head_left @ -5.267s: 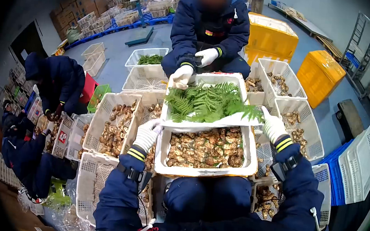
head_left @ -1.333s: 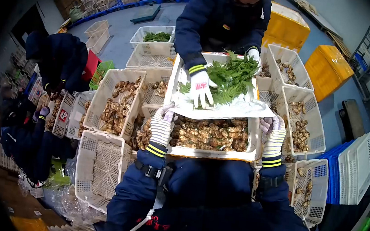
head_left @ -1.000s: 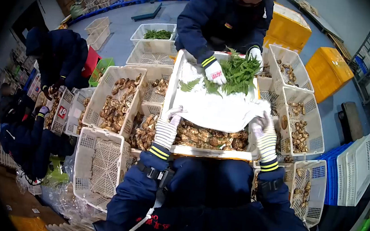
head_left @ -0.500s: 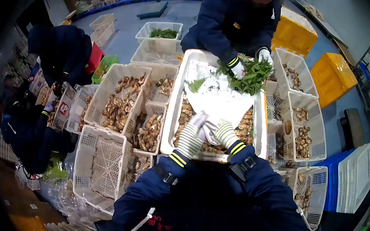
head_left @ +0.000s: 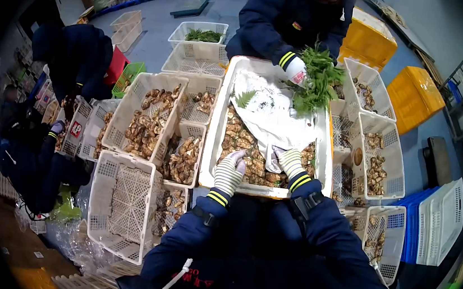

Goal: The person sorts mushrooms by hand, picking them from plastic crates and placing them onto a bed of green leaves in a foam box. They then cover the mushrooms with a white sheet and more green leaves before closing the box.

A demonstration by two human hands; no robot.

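A white foam box [head_left: 213, 137] stands in front of me, with brown mushrooms [head_left: 237, 136] in it. A wet-looking white cloth [head_left: 273, 121] lies over part of them. My right hand [head_left: 290, 162], in a striped glove, pinches the near edge of that cloth. At the box's near left, my left hand [head_left: 229, 172] is over the mushrooms, fingers apart and nothing seen in them. One fern leaf [head_left: 244, 98] rests on the cloth. Across the box, a co-worker's gloved hand [head_left: 296, 71] holds a bunch of green ferns [head_left: 318, 80] at the far right corner.
White crates of mushrooms [head_left: 146, 124] flank the box on the left, and more crates [head_left: 380, 154] on the right. An emptier crate [head_left: 123, 206] is at near left. Yellow boxes [head_left: 415, 100] stand at back right. Two other people [head_left: 76, 60] work at the left.
My left hand has let go of the cloth and moved left and down. The cloth now uncovers more mushrooms at the left and middle. The co-worker's ferns are lifted higher.
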